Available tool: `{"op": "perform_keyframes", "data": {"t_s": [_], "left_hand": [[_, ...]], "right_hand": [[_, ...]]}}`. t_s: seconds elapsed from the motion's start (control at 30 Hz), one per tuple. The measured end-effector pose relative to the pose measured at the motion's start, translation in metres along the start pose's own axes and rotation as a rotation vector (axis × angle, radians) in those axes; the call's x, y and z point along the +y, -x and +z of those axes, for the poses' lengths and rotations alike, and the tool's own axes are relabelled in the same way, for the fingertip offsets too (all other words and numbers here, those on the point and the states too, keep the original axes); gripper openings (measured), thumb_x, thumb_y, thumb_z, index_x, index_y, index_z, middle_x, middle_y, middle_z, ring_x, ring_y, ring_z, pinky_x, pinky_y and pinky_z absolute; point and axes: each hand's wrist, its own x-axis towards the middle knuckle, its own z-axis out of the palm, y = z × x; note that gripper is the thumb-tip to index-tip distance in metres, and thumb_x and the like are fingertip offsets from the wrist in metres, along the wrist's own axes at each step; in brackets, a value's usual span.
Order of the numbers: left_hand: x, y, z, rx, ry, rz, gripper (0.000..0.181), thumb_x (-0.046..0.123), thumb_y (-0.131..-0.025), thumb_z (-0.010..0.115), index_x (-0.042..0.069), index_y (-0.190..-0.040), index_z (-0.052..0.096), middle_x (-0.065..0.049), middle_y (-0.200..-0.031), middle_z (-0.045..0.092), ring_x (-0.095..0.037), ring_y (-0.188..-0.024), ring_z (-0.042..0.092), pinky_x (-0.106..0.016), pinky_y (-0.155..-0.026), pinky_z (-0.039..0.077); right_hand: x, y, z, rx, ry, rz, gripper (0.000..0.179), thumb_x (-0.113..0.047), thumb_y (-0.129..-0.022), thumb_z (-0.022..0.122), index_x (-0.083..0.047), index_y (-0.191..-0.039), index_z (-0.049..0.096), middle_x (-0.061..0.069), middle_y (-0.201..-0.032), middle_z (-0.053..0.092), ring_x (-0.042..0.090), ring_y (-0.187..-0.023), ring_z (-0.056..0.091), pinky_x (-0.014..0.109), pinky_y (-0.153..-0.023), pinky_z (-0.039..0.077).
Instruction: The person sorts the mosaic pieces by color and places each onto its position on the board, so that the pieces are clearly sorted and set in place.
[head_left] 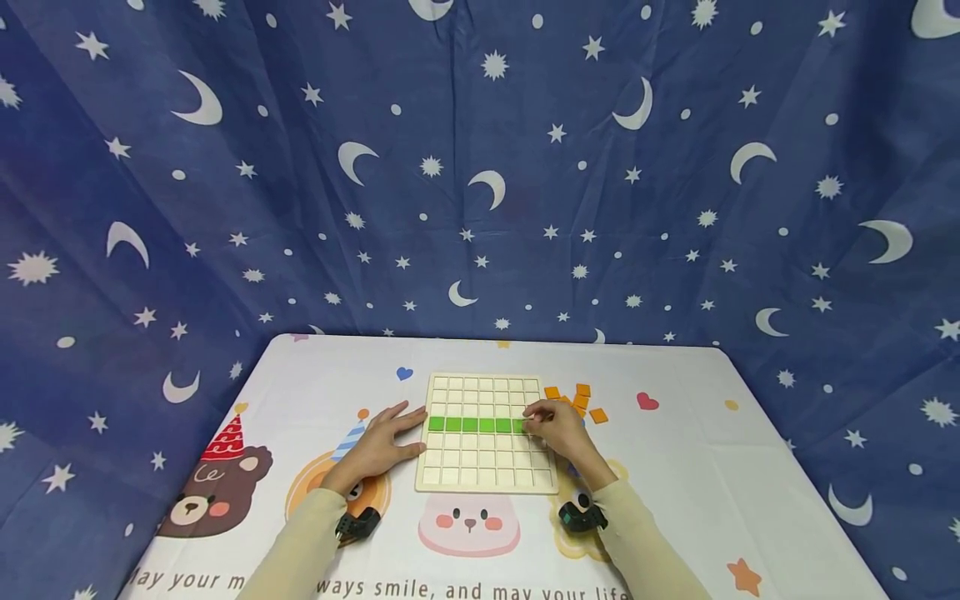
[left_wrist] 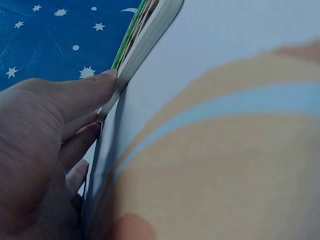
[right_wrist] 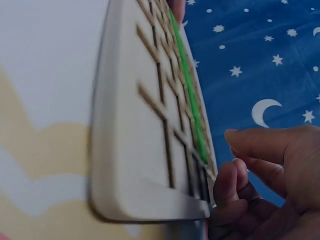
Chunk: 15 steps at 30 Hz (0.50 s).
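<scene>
A square cream grid board (head_left: 487,485) lies on the table, with a row of green tiles (head_left: 470,425) across its middle. My left hand (head_left: 381,446) rests at the board's left edge, its fingers spread and thumb apart. In the left wrist view, fingertips (left_wrist: 107,80) of that hand touch the board's side. My right hand (head_left: 561,427) hovers over the right end of the green row, fingers bent and covering the last cell. From the right wrist view, a gap shows between its thumb and fingers, with no tile visible there.
Several loose orange tiles (head_left: 582,390) lie beyond my right hand, beside the board's upper right corner. A white cloth (head_left: 675,450) printed with cartoon animals covers the table. Behind it hangs a blue curtain (head_left: 480,208) with moons and stars.
</scene>
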Motion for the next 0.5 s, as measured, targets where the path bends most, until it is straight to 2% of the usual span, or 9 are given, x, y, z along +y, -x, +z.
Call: {"op": "perform_keyframes", "data": {"t_s": [0.23, 0.5], "left_hand": [[0.0, 0.0, 0.001, 0.009, 0.022, 0.009, 0.063, 0.036, -0.087, 0.074, 0.02, -0.144, 0.052, 0.0, -0.157, 0.041, -0.037, -0.151, 0.019, -0.066, -0.116, 0.02], [-0.001, -0.001, 0.002, 0.006, 0.01, 0.004, 0.064, 0.038, -0.087, 0.073, 0.021, -0.145, 0.051, -0.001, -0.157, 0.04, -0.038, -0.151, 0.019, -0.066, -0.116, 0.02]], "right_hand": [[-0.015, 0.01, -0.014, 0.022, 0.021, -0.014, 0.013, -0.018, -0.085, 0.077, -0.015, -0.097, 0.074, -0.001, -0.084, 0.066, 0.014, -0.071, 0.058, 0.027, -0.06, 0.047], [-0.016, 0.017, -0.032, 0.025, -0.006, -0.082, 0.019, -0.015, -0.086, 0.075, -0.007, -0.102, 0.073, 0.003, -0.091, 0.07, 0.012, -0.073, 0.061, 0.026, -0.064, 0.052]]}}
